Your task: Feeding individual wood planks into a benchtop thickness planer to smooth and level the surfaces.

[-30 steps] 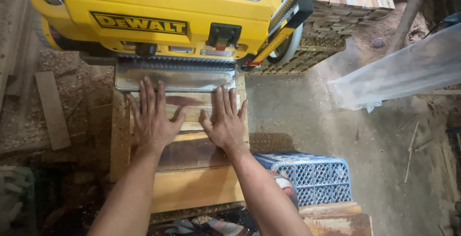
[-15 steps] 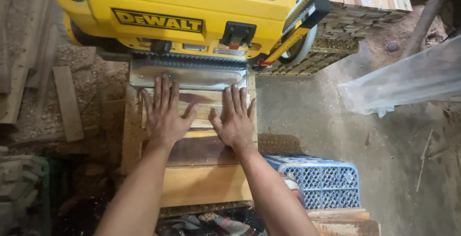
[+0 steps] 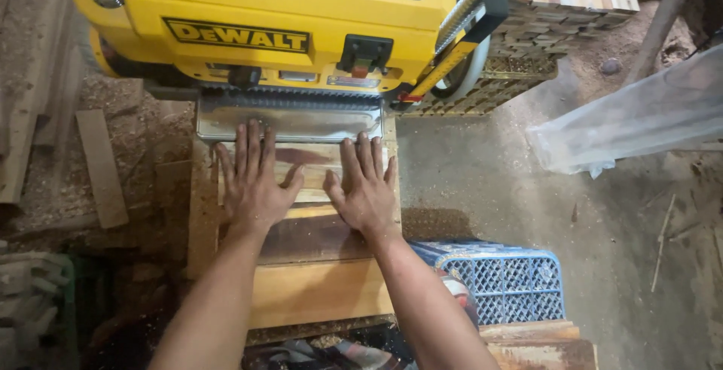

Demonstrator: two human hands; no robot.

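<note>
Both hands lie flat, fingers spread apart, on a wooden board [image 3: 301,167] at the infeed table [image 3: 290,120] of a yellow thickness planer [image 3: 271,24]. The left hand [image 3: 252,185] and right hand [image 3: 365,189] sit nearer the planer's mouth than half a second ago, fingertips now almost at the table's near edge, so the board appears to be feeding inward under steady palm pressure. It rests on a wider plank [image 3: 316,291]; a blue crate [image 3: 501,280] stands just right of that plank.
</note>
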